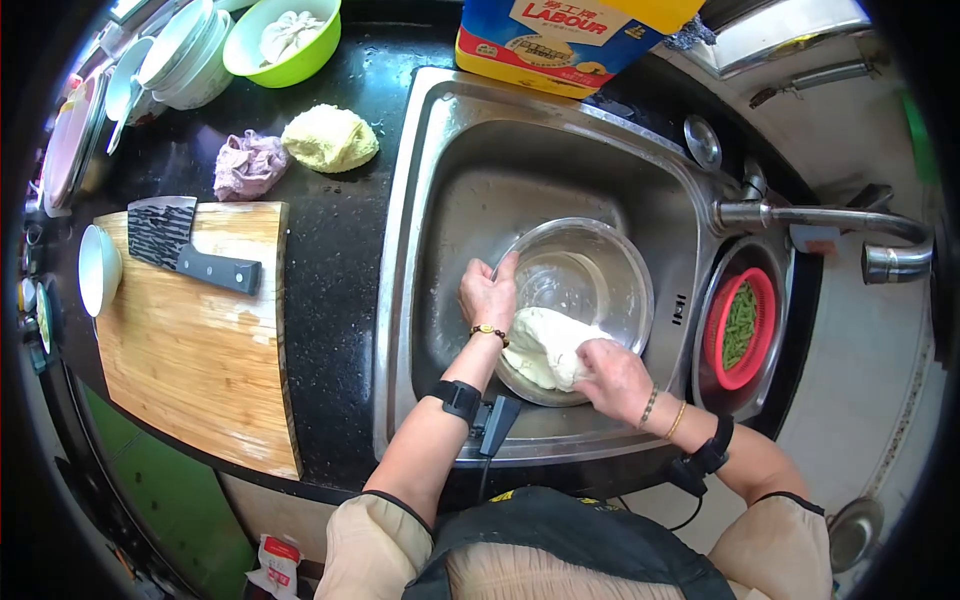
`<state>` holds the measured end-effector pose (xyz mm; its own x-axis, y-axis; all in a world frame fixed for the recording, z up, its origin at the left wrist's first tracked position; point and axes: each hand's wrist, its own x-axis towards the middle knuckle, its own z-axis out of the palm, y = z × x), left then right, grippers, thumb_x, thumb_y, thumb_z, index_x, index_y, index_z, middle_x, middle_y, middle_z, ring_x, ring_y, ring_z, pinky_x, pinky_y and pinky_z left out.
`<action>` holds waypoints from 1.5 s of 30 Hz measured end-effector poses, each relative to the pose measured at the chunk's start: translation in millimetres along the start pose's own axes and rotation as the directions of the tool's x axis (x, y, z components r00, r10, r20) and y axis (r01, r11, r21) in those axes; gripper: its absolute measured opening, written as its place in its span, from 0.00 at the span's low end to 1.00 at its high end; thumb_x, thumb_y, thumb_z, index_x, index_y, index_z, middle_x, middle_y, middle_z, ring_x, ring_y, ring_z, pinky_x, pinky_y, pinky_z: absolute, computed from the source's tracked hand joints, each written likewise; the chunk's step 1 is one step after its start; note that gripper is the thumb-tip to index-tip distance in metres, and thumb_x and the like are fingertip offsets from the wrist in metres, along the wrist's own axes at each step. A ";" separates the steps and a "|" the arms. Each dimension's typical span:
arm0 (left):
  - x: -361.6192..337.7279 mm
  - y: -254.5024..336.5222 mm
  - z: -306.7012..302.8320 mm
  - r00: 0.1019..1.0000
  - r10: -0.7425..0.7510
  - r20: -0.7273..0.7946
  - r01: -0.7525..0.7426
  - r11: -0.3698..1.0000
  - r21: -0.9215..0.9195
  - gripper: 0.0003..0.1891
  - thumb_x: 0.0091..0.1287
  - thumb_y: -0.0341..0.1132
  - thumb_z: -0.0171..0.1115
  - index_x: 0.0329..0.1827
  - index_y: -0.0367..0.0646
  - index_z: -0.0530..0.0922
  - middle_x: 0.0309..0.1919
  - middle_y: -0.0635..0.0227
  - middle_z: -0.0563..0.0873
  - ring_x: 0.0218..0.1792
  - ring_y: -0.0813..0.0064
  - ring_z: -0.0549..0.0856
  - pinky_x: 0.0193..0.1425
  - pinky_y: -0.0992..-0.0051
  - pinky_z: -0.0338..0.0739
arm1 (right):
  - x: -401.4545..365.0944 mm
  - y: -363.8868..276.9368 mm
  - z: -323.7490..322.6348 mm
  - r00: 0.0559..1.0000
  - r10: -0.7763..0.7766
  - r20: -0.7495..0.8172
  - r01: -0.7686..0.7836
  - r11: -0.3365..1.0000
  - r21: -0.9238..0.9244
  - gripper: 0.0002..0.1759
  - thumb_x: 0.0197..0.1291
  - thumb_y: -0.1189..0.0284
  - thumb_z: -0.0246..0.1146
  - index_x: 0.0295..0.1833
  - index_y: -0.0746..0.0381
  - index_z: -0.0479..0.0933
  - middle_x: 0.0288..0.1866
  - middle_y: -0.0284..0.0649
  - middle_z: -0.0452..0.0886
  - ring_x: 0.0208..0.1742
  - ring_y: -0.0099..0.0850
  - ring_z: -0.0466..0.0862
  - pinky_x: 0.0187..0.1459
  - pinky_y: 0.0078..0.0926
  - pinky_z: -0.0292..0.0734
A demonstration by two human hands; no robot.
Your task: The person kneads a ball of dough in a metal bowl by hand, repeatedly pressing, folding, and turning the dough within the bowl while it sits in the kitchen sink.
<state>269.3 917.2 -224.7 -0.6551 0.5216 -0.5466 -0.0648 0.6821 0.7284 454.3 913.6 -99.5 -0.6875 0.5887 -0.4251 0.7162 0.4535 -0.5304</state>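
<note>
A round metal bowl (pixel 625 280) stands in the steel sink, with a little cloudy wetness on its bottom. My left hand (pixel 488 290) grips the bowl's left rim, thumb and fingers closed round it. A white, soft lump that looks like cloth or dough (pixel 545 345) lies at the near left part of the bowl. On the lump's right side, my right hand (pixel 615 378) is closed with its fingers pinching it.
Left of the sink (pixel 400 300) lie a cutting board (pixel 190 350) with a cleaver (pixel 195 245), a white bowl (pixel 98 270) and two cloths (pixel 330 138). A faucet (pixel 840 215) and red basket (pixel 716 330) are at right; a Labour box (pixel 560 45) stands behind.
</note>
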 end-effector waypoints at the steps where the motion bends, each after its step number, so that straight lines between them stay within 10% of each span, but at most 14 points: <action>1: -0.1 0.2 -0.1 1.000 0.000 0.004 0.000 1.000 0.007 0.27 0.51 0.56 0.68 0.20 0.41 0.66 0.18 0.56 0.76 0.22 0.58 0.74 0.30 0.60 0.69 | 2.5 3.0 -3.4 1.000 -0.004 0.005 0.004 1.000 -0.005 0.21 0.43 0.74 0.69 0.42 0.65 0.68 0.35 0.48 0.75 0.40 0.47 0.77 0.42 0.38 0.73; 11: -2.4 7.1 -3.1 1.000 -0.008 0.015 0.007 0.999 0.046 0.26 0.52 0.54 0.68 0.23 0.39 0.68 0.20 0.53 0.78 0.25 0.51 0.77 0.32 0.59 0.70 | 2.2 36.2 -22.8 0.945 0.144 0.293 -0.056 0.955 -0.290 0.21 0.50 0.54 0.66 0.32 0.62 0.72 0.22 0.48 0.79 0.28 0.48 0.82 0.33 0.43 0.76; 22: -3.6 6.9 -2.1 0.999 -0.006 0.036 0.004 0.997 0.074 0.27 0.53 0.56 0.66 0.24 0.39 0.69 0.24 0.50 0.79 0.29 0.48 0.79 0.34 0.57 0.71 | 24.2 -3.3 23.7 0.862 0.102 0.497 0.080 0.940 -0.331 0.15 0.50 0.62 0.66 0.32 0.64 0.76 0.25 0.49 0.81 0.34 0.45 0.83 0.38 0.40 0.76; 25: -3.1 4.7 -0.9 0.997 0.058 -0.045 -0.056 0.998 0.043 0.27 0.53 0.53 0.68 0.19 0.40 0.65 0.16 0.58 0.73 0.19 0.62 0.70 0.28 0.62 0.68 | 23.9 13.6 43.2 0.882 0.058 0.468 0.132 0.922 -0.363 0.13 0.49 0.63 0.66 0.30 0.63 0.77 0.26 0.47 0.82 0.34 0.43 0.84 0.38 0.38 0.77; 31: -4.3 9.2 -5.2 0.999 -0.025 0.044 0.022 0.996 0.081 0.26 0.54 0.56 0.65 0.26 0.39 0.70 0.27 0.51 0.81 0.32 0.48 0.80 0.36 0.56 0.71 | 37.3 16.8 55.0 0.838 0.179 0.516 0.126 0.856 -0.502 0.06 0.44 0.71 0.64 0.31 0.59 0.82 0.30 0.43 0.84 0.37 0.37 0.85 0.38 0.32 0.79; 45: 0.9 -4.3 3.7 0.997 0.040 -0.066 -0.042 0.998 -0.035 0.28 0.49 0.52 0.71 0.17 0.39 0.65 0.15 0.58 0.74 0.19 0.63 0.71 0.28 0.62 0.69 | 48.9 48.3 59.4 0.860 0.243 0.449 0.091 0.793 -0.603 0.08 0.49 0.74 0.59 0.33 0.57 0.83 0.32 0.39 0.85 0.39 0.32 0.86 0.37 0.27 0.79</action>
<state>271.7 916.6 -229.9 -0.7057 0.5132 -0.4885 -0.0633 0.6410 0.7649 448.2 924.5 -189.5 -0.4707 0.3159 -0.8238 0.5773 0.8164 -0.0168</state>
